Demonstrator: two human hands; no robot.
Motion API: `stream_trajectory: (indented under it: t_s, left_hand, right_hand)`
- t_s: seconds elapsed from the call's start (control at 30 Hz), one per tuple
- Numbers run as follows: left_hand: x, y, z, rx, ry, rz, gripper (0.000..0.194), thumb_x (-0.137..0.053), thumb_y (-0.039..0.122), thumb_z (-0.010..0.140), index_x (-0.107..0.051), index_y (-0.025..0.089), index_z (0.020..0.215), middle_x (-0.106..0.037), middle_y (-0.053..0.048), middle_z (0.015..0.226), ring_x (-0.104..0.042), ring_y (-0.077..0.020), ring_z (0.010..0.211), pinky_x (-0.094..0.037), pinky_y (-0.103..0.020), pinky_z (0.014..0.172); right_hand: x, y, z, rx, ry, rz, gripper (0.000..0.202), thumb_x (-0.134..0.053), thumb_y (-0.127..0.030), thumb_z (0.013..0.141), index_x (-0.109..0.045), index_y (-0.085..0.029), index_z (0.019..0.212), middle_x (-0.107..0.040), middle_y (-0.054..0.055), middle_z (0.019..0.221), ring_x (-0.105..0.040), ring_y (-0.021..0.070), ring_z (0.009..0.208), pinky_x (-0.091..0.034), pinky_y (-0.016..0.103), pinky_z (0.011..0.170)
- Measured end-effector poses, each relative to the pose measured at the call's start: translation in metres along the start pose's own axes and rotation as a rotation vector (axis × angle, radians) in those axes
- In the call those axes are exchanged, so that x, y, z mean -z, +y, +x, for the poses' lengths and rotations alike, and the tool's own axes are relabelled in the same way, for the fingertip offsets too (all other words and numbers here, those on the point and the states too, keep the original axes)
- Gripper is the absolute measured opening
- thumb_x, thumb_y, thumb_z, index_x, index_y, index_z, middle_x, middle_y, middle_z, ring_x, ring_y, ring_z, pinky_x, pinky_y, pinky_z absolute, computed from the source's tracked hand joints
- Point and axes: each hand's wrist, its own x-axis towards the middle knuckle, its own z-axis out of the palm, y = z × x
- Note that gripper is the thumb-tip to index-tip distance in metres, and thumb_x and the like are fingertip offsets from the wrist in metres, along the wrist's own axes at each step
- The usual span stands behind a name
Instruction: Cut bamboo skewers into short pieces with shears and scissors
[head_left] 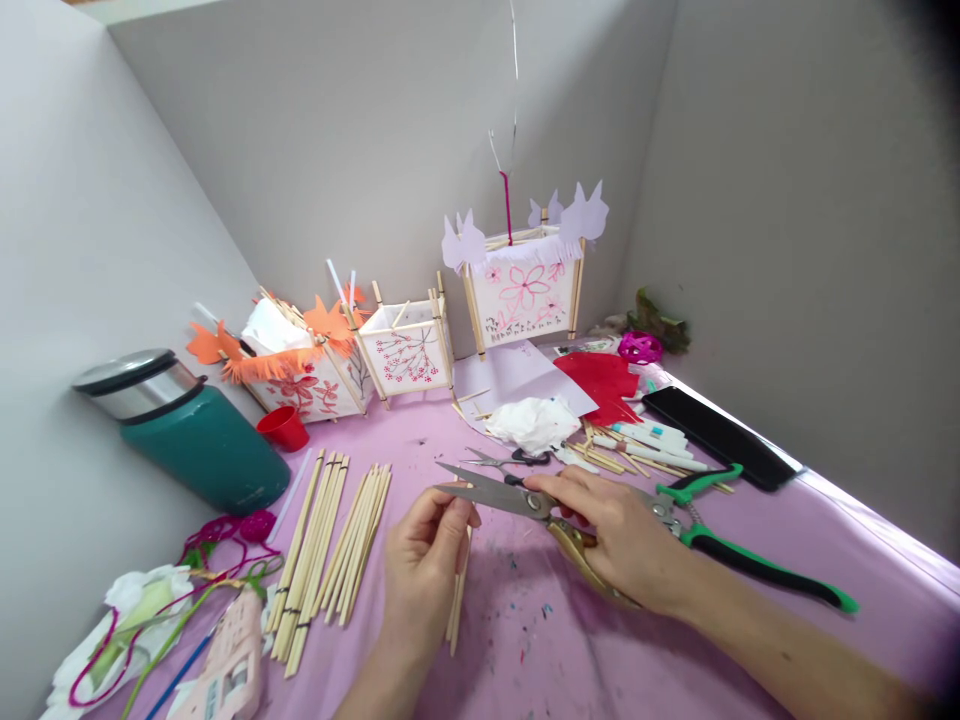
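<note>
My right hand is closed round the gold-coloured handles of a large pair of scissors. The scissor blades are parted and point left, reaching the fingertips of my left hand. Pinched in that left hand are thin wooden sticks, whose lower ends show below the fingers. Whether the blades touch the sticks cannot be made out. Green-and-black pliers lie just behind my right wrist. Beyond the blades is a smaller pair of dark-handled scissors, partly covered.
Bundled wooden sticks and a looser row of sticks lie left. Stick-framed paper lanterns stand behind, one hung with purple paper shapes. A teal bottle, red cup, glue gun and black phone lie around.
</note>
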Motion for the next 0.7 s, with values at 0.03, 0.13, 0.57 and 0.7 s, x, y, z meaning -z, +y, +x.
stream_trajectory:
  t_s: [0.03, 0.13, 0.57, 0.7]
  left_hand:
    - [0.0, -0.0002, 0.0003, -0.001, -0.002, 0.005, 0.029, -0.065, 0.043, 0.084, -0.065, 0.016, 0.074, -0.044, 0.006, 0.053, -0.03, -0.004, 0.042, -0.022, -0.018, 0.04]
    - [-0.0002, 0.0005, 0.0004, -0.001, -0.001, 0.017, 0.03, -0.065, 0.044, 0.084, -0.065, 0.016, 0.073, -0.044, 0.006, 0.052, -0.03, -0.0044, 0.042, -0.022, -0.019, 0.04]
    - [-0.0012, 0.0009, 0.0008, -0.023, 0.048, 0.021, 0.022, -0.069, 0.039, 0.081, -0.07, 0.018, 0.082, -0.056, 0.002, 0.063, -0.036, -0.0061, 0.048, -0.028, -0.019, 0.043]
    - [0.0006, -0.0011, 0.0004, -0.043, 0.052, 0.025, 0.021, -0.07, 0.038, 0.081, -0.072, 0.018, 0.088, -0.057, 0.002, 0.066, -0.037, -0.0065, 0.051, -0.029, -0.019, 0.044]
  right_hand:
    - [0.0004, -0.0005, 0.0, 0.0, -0.001, -0.003, 0.043, -0.053, -0.01, 0.084, -0.057, -0.023, 0.125, -0.059, 0.005, 0.091, -0.055, 0.0162, 0.073, -0.042, 0.028, 0.066]
    - [0.0019, -0.0025, -0.0001, -0.002, 0.008, -0.012, 0.04, -0.052, -0.01, 0.085, -0.058, -0.023, 0.123, -0.059, 0.005, 0.09, -0.055, 0.016, 0.071, -0.041, 0.028, 0.065]
    - [0.001, -0.0057, -0.0006, -0.023, 0.025, -0.066, 0.034, -0.054, -0.014, 0.086, -0.061, -0.022, 0.119, -0.061, 0.005, 0.09, -0.056, 0.017, 0.072, -0.041, 0.028, 0.063]
    - [-0.0011, -0.0058, 0.0002, -0.021, 0.028, -0.065, 0.04, -0.054, -0.012, 0.084, -0.059, -0.022, 0.122, -0.061, 0.006, 0.093, -0.057, 0.0176, 0.073, -0.042, 0.028, 0.064]
